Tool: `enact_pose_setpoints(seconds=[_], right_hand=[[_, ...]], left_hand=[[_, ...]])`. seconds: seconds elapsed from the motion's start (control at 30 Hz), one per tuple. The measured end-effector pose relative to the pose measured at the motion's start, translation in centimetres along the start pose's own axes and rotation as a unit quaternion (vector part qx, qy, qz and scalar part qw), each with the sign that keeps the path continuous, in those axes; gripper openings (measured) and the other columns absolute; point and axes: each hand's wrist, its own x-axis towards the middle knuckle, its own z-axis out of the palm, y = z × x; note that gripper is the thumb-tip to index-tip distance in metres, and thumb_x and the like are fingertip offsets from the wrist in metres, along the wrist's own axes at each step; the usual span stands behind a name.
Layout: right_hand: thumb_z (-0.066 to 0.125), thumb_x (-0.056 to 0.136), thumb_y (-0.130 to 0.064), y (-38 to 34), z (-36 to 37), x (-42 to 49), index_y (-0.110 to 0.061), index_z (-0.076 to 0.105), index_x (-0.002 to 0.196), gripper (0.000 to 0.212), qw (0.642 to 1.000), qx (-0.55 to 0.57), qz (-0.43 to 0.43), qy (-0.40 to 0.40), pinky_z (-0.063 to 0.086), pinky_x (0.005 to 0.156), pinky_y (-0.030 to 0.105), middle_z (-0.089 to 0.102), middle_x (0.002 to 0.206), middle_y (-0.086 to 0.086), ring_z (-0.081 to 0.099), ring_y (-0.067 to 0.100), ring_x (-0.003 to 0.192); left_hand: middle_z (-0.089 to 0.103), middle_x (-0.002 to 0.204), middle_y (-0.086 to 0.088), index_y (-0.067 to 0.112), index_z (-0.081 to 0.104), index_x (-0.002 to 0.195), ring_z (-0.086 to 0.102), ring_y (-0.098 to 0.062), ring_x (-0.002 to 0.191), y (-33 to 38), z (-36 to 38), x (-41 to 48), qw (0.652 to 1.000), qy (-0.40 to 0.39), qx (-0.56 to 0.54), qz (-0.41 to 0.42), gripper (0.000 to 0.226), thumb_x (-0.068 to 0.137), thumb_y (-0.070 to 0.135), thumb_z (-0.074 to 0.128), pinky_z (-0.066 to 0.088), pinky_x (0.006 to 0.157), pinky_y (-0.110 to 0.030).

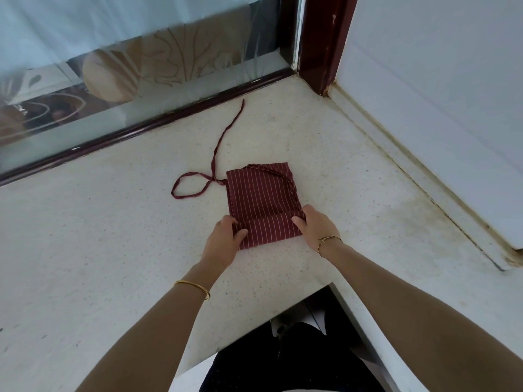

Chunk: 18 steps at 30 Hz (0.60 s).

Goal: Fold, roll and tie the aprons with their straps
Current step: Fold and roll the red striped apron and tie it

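A dark red apron (259,193) with thin white stripes lies folded into a small rectangle on the speckled countertop (113,222). Its near edge is turned over into a first roll (268,229). My left hand (223,241) grips the left end of that roll, and my right hand (314,226) grips the right end. One strap (223,142) trails from the apron's left corner in a loop and runs off toward the window. A second strap (278,175) lies curved across the top of the folded cloth.
A frosted glass window with a dark red frame (141,128) borders the counter at the back. A white wall (438,123) closes the right side. The counter's near edge (283,309) cuts in at a corner in front of my body.
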Motion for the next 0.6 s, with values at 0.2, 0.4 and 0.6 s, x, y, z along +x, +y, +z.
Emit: enact_pose_setpoints(seconds=[0.2,0.4,0.6], right_hand=[[0.037,0.101,-0.033,-0.8,-0.2,0.8,-0.008,0.045,0.106,0.026,0.999,-0.024,0.03,-0.024,0.042,0.066,0.03,0.054,0.086,0.004,0.051,0.018,0.076],[0.044,0.098,-0.03,-1.2,0.3,0.9,-0.012,0.037,0.113,0.024,0.999,-0.017,0.041,0.015,0.046,0.061,0.033,0.052,0.083,0.002,0.053,0.018,0.07],[0.068,0.075,-0.004,-1.2,0.6,0.4,-0.011,0.059,0.104,0.031,0.953,-0.216,-0.132,0.163,0.048,0.067,0.034,0.056,0.103,0.008,0.054,0.025,0.088]], left_hand=[[0.053,0.105,-0.012,0.007,0.044,0.112,0.054,-0.02,0.081,0.6,0.4,0.6,1.0,0.002,0.021,-0.02,0.029,0.096,0.03,0.05,0.046,0.066,-0.029],[0.054,0.107,-0.009,0.009,0.058,0.104,0.053,-0.024,0.095,0.8,0.1,-0.1,0.956,0.137,0.217,0.141,0.027,0.087,0.03,0.062,0.051,0.082,-0.035],[0.056,0.123,-0.006,0.011,0.057,0.119,0.052,-0.025,0.114,-0.8,-0.1,-0.2,0.947,0.044,0.211,0.238,0.05,0.081,0.043,0.065,0.046,0.096,-0.039]])
